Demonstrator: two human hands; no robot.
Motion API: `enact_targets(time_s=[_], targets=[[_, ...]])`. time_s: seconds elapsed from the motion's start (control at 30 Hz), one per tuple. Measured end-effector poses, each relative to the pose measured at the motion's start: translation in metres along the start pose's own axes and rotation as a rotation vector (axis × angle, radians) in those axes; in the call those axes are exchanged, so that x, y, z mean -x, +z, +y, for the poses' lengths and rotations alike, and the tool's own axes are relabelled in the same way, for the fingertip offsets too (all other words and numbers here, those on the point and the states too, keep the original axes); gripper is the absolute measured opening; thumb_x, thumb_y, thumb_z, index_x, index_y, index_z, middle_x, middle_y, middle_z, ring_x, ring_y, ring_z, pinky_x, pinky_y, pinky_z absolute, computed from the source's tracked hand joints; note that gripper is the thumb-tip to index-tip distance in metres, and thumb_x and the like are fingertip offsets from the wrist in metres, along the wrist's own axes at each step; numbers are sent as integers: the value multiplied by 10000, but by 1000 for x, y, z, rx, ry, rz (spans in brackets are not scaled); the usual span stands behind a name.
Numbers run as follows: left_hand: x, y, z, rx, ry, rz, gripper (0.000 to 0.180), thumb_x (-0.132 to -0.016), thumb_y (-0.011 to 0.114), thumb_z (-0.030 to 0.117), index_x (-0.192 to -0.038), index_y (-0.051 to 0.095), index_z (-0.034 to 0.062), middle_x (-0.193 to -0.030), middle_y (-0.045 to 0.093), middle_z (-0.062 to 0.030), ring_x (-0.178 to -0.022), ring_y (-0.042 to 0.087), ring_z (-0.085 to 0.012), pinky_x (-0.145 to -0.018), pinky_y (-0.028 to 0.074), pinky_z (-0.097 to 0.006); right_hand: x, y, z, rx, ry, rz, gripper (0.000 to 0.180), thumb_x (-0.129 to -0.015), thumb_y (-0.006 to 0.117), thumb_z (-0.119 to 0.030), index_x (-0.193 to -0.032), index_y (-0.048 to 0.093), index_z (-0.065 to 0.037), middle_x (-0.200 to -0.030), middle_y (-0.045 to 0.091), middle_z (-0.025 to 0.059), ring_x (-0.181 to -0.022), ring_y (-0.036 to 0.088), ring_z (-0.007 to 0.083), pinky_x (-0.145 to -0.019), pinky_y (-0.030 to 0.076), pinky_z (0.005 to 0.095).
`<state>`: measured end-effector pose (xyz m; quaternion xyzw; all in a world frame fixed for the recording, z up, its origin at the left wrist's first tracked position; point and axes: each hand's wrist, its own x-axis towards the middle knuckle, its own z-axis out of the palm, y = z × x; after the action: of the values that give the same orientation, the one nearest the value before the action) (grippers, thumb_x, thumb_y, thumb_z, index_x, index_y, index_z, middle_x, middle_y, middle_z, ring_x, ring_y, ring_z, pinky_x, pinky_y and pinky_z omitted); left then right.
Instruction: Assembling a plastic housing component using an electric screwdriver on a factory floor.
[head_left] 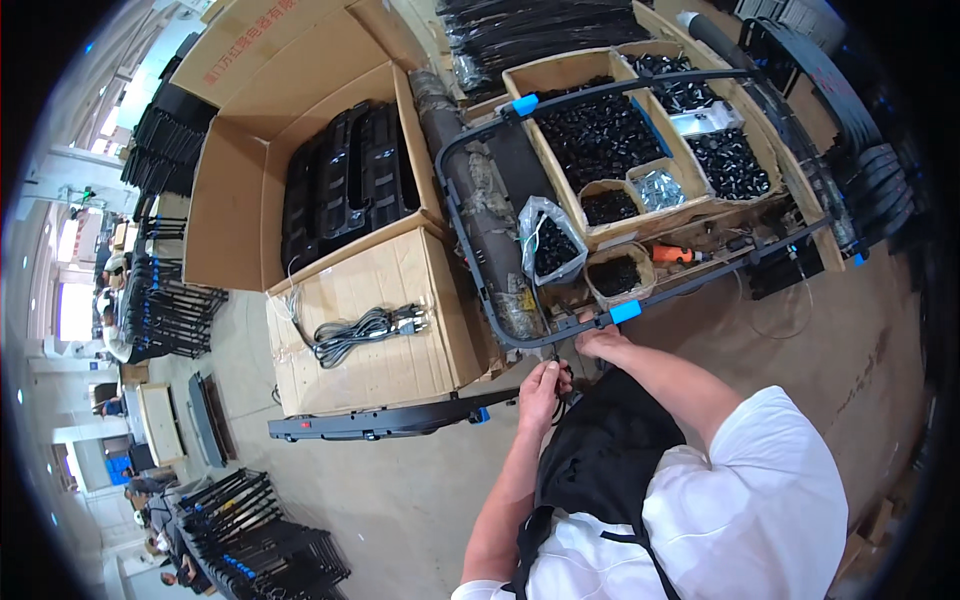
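My left hand (541, 392): pinching cord (556, 353) | my right hand (600, 343): against frame (680, 288), grip unclear to me | frame: over bench (803, 197)'s near edge | risk: tugging cord may shift frame

A blue-banded black frame (660, 295) spans wooden bins (640, 229).

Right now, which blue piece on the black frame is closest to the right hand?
The blue piece on the black frame's near side, just beside the right hand. The other blue piece sits on the far side, well away.
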<state>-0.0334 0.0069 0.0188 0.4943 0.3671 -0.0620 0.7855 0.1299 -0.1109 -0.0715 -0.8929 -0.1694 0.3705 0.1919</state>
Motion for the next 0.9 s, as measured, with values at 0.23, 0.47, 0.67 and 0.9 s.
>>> enact_targets(time_s=[0.23,0.47,0.67,0.9], targets=[[-15,5,-11,90,47,-34,331,-1111,551,291,-1192,674,-5,-924,713,-50,-788,658,-133,-743,530,-284,131,-28,20,-229,-5,-301,294,-944,643,-256,-1042,710,13,-938,758,179,-914,734,346,-855,564,441],[-19,9,-6,13,30,-44,313,-1116,535,281,-1188,660,3,-968,713,-75,-829,678,-157,-775,552,-309,159,-53,-11,-120,-28,-223,781,-937,596,-163,-1625,245,-47,-1501,522,260,-1356,556,406,-1093,476,489],[-19,14,-8,-59,71,-10,292,-1120,521,260,-1109,658,2,-962,703,-69,-839,672,-151,-767,563,-318,158,-66,-13,-118,-137,-311,823,-927,573,-116,-1650,187,-37,-1513,471,339,-1362,534,464,-1116,448,508],[-11,30,-6,-112,96,105,301,-1128,486,248,-1062,649,4,-947,696,-74,-836,669,-160,-776,572,-332,154,-76,-5,-90,-228,-344,853,-914,576,-102,-1659,162,-56,-1491,467,349,-1331,540,504,-1111,441,550]])
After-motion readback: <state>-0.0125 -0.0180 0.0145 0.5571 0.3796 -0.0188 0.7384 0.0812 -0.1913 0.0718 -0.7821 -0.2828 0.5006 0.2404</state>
